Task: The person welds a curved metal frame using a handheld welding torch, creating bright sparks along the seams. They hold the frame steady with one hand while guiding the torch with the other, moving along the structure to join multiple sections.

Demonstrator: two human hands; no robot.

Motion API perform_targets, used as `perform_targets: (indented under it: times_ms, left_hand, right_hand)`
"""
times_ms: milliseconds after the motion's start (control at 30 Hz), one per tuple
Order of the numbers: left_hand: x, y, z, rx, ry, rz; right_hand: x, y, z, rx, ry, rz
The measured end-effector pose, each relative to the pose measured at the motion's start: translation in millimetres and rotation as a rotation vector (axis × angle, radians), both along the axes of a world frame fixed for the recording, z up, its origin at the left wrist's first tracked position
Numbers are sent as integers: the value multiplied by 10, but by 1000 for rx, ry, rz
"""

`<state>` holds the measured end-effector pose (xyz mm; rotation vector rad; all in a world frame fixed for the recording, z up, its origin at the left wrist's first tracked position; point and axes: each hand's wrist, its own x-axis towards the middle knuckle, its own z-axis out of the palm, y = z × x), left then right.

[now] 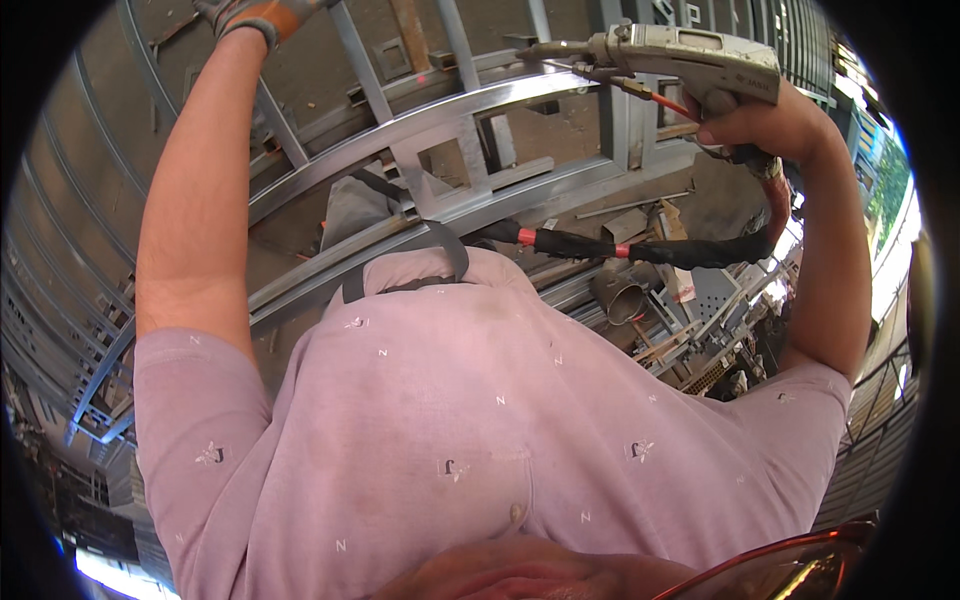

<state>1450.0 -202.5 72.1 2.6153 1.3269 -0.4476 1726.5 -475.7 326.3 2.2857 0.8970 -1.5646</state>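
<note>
My bare right hand (765,125) is wrapped round the grip of a handheld welding gun (695,58). The gun has a pale, worn metal body and a long nozzle (555,50) pointing left over a metal frame (470,108). Beneath the nozzle runs a thin feed tube with a red section. A thick black-sleeved cable (690,252), banded in red, hangs from the grip and loops left toward my waist. My left hand (265,15), in a grey and orange glove, is at the top edge beside the frame's bars. Its fingers are mostly cut off.
Shiny steel bars and rails lie across the space before me. More long bars (75,170) curve along the left side. Below the cable are a round metal can (618,297), scrap pieces and a perforated plate (712,290). A small red light spot shows near the frame.
</note>
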Motion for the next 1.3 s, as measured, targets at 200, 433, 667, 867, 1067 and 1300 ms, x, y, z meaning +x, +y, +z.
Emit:
perform_targets:
  times_ms: [200, 433, 667, 867, 1067, 1300]
  left_hand:
    - [-23, 39, 168, -48, 73, 34]
    - [138, 67, -70, -39, 26, -35]
    - [408, 76, -1035, -178, -700, 141]
    - [973, -473, 48, -27, 67, 88]
    - [946, -427, -93, -2, 31, 78]
    - [953, -433, -95, 1, 50, 91]
  right_hand:
    - [132, -18, 555, 52, -24, -26]
    - [418, 53, 290, 94, 2, 213]
    - [82, 559, -699, -31, 175, 429]
    - [367, 605, -1175, -101, 521, 364]
    - [399, 692, -1514, -124, 609, 464]
    - [489, 654, -1618, -20, 672, 476]
